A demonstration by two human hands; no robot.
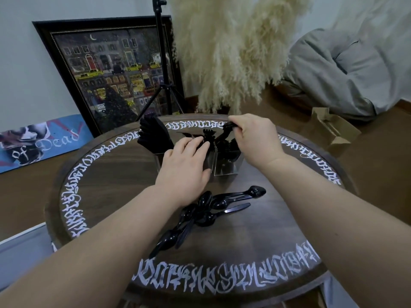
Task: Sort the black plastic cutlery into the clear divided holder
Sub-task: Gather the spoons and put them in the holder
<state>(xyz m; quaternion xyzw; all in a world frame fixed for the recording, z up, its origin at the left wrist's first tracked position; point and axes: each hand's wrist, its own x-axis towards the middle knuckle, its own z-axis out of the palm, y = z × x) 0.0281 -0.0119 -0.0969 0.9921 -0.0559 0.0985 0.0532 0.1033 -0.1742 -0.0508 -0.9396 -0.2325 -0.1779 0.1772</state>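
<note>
— Where's the cutlery?
— Loose spoons (206,210) lie on the worktop (111,174), just before the holder (224,165); forks stand inside it.
— The hands?
— Left hand (186,165) rests flat-fingered on the holder; right hand (255,138) pinches a fork (226,127) above it.

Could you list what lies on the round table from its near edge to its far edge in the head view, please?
Near band of white lettering → pile of loose black spoons and knives → clear divided holder → far band of white lettering.
</note>
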